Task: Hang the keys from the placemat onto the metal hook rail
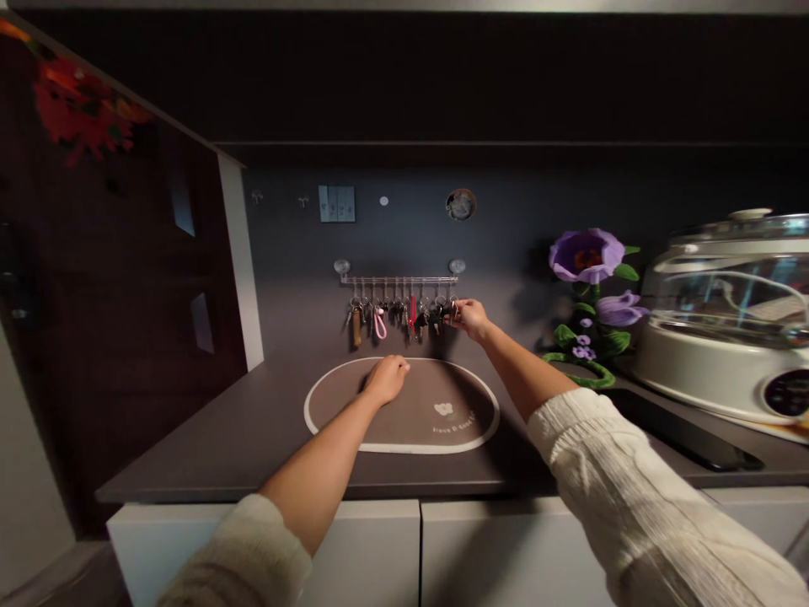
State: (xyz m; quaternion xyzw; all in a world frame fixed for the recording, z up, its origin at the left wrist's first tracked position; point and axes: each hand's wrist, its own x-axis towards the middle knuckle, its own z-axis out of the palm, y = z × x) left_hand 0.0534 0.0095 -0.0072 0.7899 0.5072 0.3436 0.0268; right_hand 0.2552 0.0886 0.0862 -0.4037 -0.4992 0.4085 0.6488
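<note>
My right hand (471, 318) reaches to the right end of a hook rack (398, 279) on the back wall. Its fingers are pinched on a bunch of dark keys that hangs there. Several other bunches of keys (436, 317) hang along the rack, some with a brown tag (356, 327), a pink loop (379, 323) or a red strap (413, 315). My left hand (387, 377) rests, fingers curled in, on the brown oval mat (410, 447) with a white rim. Whether anything is inside its fingers is hidden.
Purple knitted flowers (587, 255) with green leaves stand at the right. Beside them is a white appliance (708, 346) with a transparent upper part. In front of it lies a black phone-like slab (686, 430). A shelf (404, 143) overhangs the counter (221, 455).
</note>
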